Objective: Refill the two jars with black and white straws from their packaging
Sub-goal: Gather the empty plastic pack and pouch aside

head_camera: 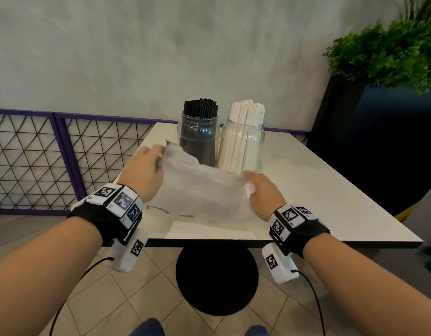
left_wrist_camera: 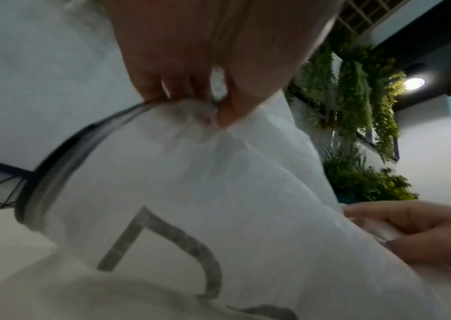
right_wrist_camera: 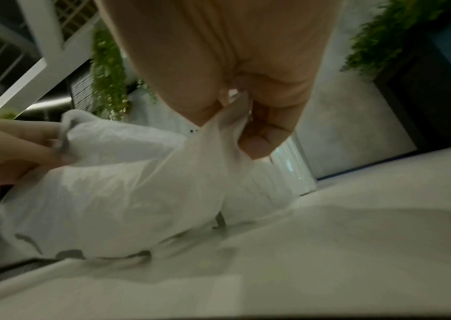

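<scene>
Two clear jars stand at the back of the white table (head_camera: 331, 190): the left jar (head_camera: 199, 141) is full of black straws, the right jar (head_camera: 242, 146) full of white wrapped straws. In front of them a crumpled translucent white plastic bag (head_camera: 204, 190) with grey printing is lifted off the tabletop. My left hand (head_camera: 146, 170) pinches its upper left edge (left_wrist_camera: 191, 108). My right hand (head_camera: 260, 190) grips its right edge (right_wrist_camera: 232, 121). The bag looks limp; what it holds is hidden.
A purple-framed wire mesh fence (head_camera: 39, 161) runs behind the table on the left. A dark planter with a green plant (head_camera: 384, 59) stands at the right. The table's round black base (head_camera: 216, 280) sits on the tiled floor below.
</scene>
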